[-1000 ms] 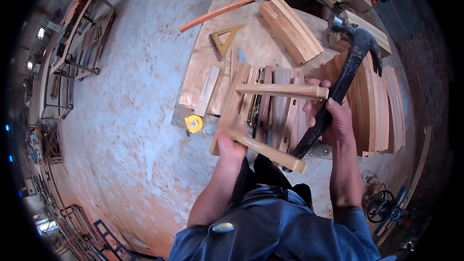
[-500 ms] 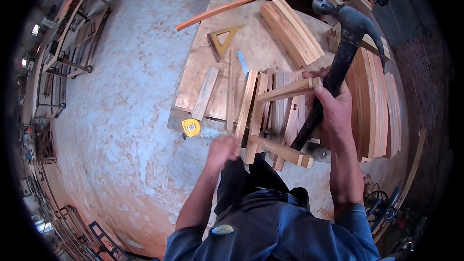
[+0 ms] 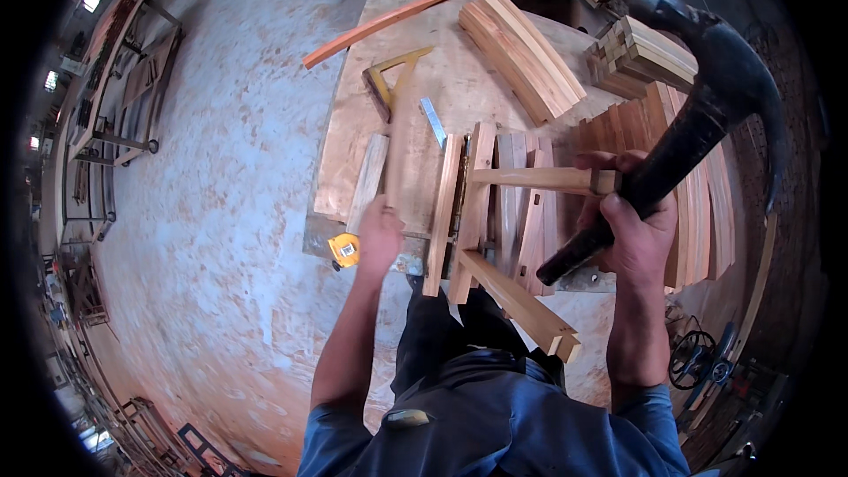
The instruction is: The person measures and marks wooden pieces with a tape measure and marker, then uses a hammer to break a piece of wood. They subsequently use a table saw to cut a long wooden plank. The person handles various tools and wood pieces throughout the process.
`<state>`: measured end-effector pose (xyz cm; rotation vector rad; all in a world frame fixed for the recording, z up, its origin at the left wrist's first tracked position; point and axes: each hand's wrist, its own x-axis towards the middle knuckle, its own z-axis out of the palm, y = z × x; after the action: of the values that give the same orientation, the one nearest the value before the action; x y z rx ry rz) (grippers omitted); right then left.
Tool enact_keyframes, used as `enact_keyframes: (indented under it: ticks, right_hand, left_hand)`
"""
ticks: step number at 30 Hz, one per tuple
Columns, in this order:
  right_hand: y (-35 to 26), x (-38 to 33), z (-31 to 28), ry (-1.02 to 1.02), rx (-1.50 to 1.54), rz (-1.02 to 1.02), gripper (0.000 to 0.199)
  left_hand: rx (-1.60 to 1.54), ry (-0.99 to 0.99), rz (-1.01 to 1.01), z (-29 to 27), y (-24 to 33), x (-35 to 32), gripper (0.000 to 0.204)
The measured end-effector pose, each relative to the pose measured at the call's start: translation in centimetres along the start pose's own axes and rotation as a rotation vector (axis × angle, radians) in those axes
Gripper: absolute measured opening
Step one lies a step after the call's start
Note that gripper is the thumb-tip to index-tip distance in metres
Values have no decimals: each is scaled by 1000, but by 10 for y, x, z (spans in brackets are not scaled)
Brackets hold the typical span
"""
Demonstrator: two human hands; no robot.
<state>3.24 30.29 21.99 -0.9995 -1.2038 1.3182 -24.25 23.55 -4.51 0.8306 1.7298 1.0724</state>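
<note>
My right hand [image 3: 638, 228] is closed around the black handle of a claw hammer [image 3: 676, 146], its head raised at the upper right. The same fingers reach the end of a wooden crosspiece [image 3: 534, 178]. That crosspiece joins an upright wooden bar [image 3: 473, 212], and a second crosspiece [image 3: 521, 300] slants from the bar's near end over my lap. At the table's near left, my left hand [image 3: 382, 234] is closed on a thin wooden strip [image 3: 400, 137], blurred by motion. Beside that hand are a yellow tape measure [image 3: 344, 251] and a greyish board [image 3: 367, 181].
On the wooden table [image 3: 340, 146] lie a yellow triangular square [image 3: 382, 93], a blue-grey metal strip [image 3: 433, 122] and a reddish stick [image 3: 375, 28]. Stacked timber [image 3: 521, 57] fills the back and right. A wheeled rack [image 3: 124, 93] stands far left.
My left hand has moved up and left onto the table and taken hold of the thin strip, which has shifted left. The hammer and right hand have moved right; the near crosspiece has swung downward.
</note>
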Motion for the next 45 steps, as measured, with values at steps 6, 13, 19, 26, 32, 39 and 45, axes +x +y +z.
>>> enact_keyframes:
  ticks: [6,13,19,26,32,39,45]
  right_hand:
    - [0,3,12,2,23,-38,34]
    - [4,17,51,16,45,-16,25]
    - [32,42,86,48,9,76,24]
    - [67,56,122,8,-115,192,28]
    - [50,28,82,-46,-131,82,30]
    - [89,-48,34,-500,-713,230,39]
    - [143,-57,38,-642,-868,381,30]
  left_hand:
    - [551,327,159,-85,-5,38,41]
    - [1014,262,7,-103,8,33,40]
    - [272,-223,561,-69,103,-68,53]
    - [416,138,486,-14,71,-80,36]
    - [180,215,494,-24,74,-63,27]
    - [-318,361,526,-15,85,-42,19]
    - [-447,326,636,-11,85,-39,20]
